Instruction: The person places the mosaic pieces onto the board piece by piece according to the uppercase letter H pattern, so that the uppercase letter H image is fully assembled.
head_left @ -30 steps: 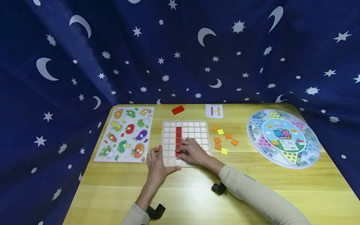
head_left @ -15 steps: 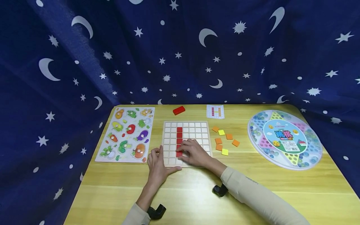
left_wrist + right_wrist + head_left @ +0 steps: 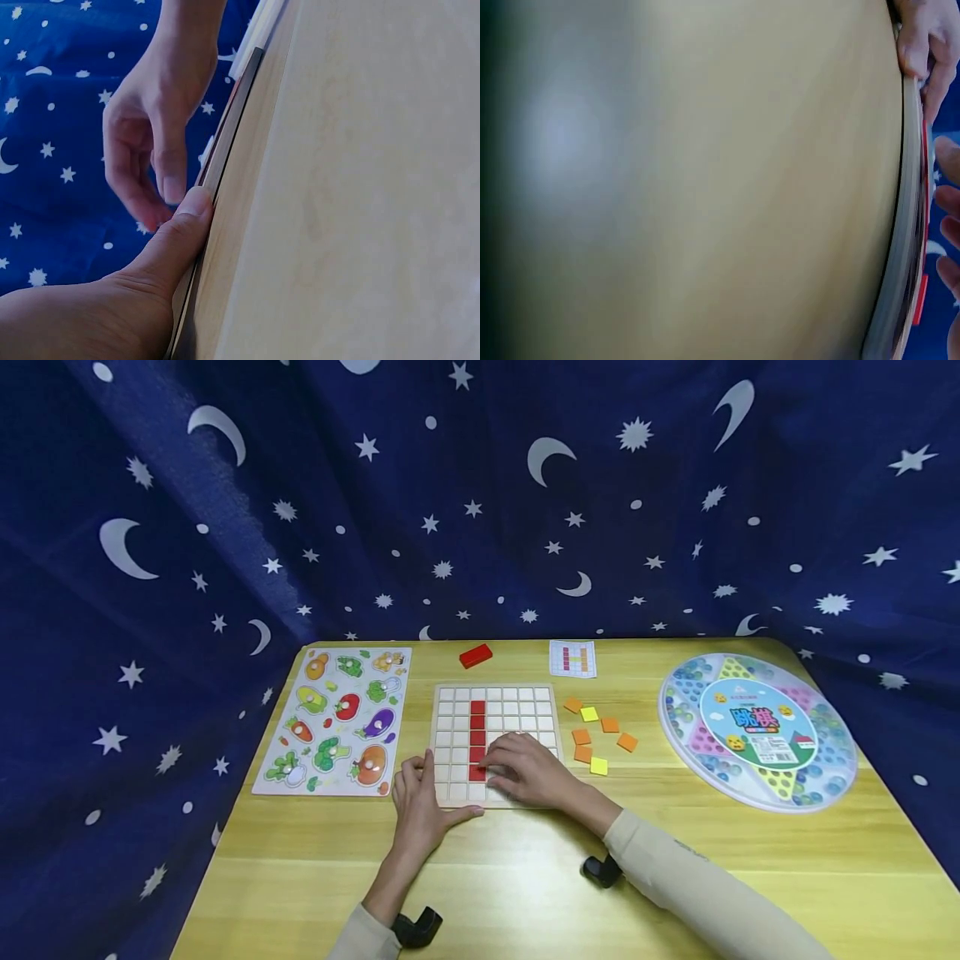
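Observation:
A wooden grid board (image 3: 525,708) lies at the table's centre with a column of several red square tiles (image 3: 477,737) in its cells. At the board's near left corner is my left hand (image 3: 418,806), index finger along the left edge and thumb stretched along the front edge. In the left wrist view that thumb (image 3: 180,232) presses against the board's side. My right hand (image 3: 528,770) hovers over the board, right of the lowest red tile, fingers loosely bent. In the right wrist view its fingertips (image 3: 949,199) are spread with nothing seen between them; the palm is hidden.
Loose orange tiles (image 3: 581,737) and yellow tiles (image 3: 597,766) lie right of the board. Behind it are a red block (image 3: 476,656) and a pattern card (image 3: 572,658). A vegetable puzzle (image 3: 330,718) lies left, a round marble game (image 3: 757,727) right.
My right hand has drawn slightly to the right, away from the lowest red tile, uncovering more of it. My left hand stays at the board's corner.

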A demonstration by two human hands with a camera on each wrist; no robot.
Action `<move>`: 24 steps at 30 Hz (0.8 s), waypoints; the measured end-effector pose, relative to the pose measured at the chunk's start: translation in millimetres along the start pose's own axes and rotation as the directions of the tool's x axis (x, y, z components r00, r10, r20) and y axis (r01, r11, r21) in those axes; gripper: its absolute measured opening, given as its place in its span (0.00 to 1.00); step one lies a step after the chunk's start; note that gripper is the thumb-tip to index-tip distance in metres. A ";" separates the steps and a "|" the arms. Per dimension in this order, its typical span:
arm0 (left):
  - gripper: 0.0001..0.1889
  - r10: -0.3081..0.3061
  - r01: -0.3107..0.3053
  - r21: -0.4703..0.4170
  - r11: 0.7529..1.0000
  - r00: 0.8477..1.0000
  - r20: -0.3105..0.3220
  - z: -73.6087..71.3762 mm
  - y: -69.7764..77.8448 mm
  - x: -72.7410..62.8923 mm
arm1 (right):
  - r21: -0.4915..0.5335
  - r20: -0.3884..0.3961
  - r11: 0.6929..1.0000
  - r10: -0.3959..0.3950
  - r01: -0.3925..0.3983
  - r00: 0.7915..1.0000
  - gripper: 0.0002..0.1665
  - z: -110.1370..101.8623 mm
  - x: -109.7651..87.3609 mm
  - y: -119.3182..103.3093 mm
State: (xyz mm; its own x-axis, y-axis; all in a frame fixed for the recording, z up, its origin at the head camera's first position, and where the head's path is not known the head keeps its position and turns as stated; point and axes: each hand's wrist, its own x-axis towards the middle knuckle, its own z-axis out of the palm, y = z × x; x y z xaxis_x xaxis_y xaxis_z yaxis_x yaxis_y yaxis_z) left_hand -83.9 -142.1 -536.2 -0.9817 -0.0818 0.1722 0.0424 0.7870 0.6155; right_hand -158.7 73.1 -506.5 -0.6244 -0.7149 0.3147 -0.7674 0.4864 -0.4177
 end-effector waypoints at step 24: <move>0.69 -0.022 0.022 -0.026 0.999 0.999 0.026 2.4 -2.5 1.3 | -0.073 -0.136 0.933 0.342 -0.354 0.930 0.26 -77.3 -55.3 100.2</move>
State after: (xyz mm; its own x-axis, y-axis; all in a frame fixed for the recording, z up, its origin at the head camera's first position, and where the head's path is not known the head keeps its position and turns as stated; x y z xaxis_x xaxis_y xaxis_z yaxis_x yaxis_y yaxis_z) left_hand -85.7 -142.6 -539.4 -0.9869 -0.0827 0.1386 0.0252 0.7690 0.6388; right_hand -212.3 200.1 -499.8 -0.8628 -0.4302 0.2657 -0.5055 0.7432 -0.4383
